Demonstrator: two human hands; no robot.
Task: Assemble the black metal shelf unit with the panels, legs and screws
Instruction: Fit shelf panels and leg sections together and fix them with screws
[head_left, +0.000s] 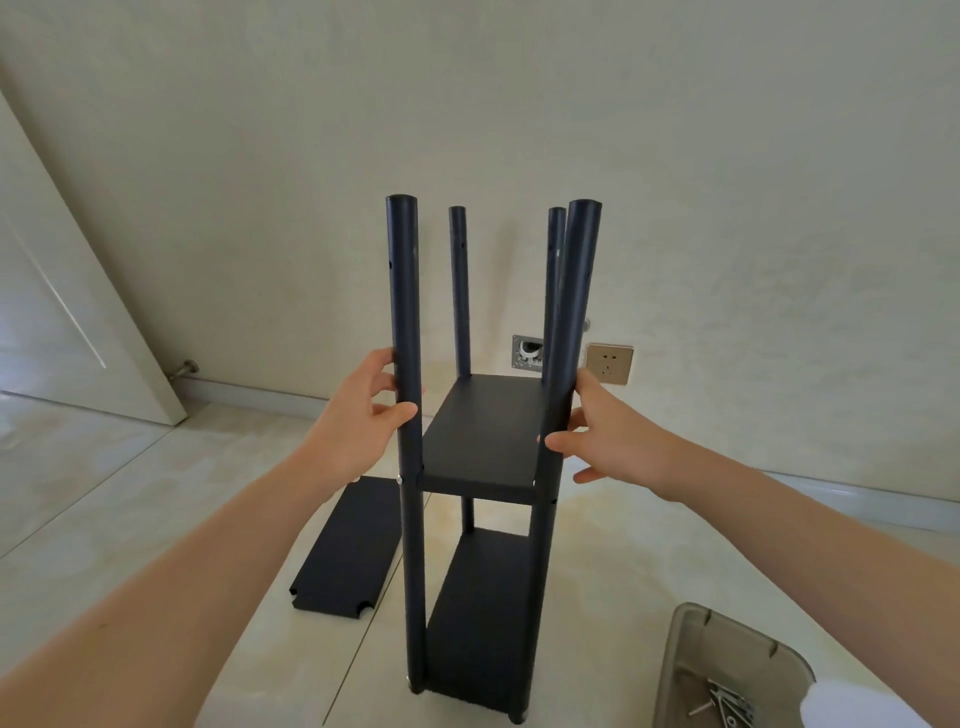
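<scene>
The black shelf unit stands upright on the tiled floor with four round legs. A middle panel (488, 431) and a bottom panel (480, 618) are fixed between them. My left hand (363, 415) grips the near left leg (405, 291) just above the middle panel. My right hand (602, 431) holds the near right leg (571, 312) at the same height, thumb in front. A loose black panel (348, 551) with notched corners lies flat on the floor to the left of the unit. The upper ends of all legs are bare.
A grey plastic tray (691, 654) with several screws (727, 701) sits at the bottom right. A white door (62, 301) leans open at the left. A wall socket (608, 364) and an open wall box (527, 352) are behind the unit.
</scene>
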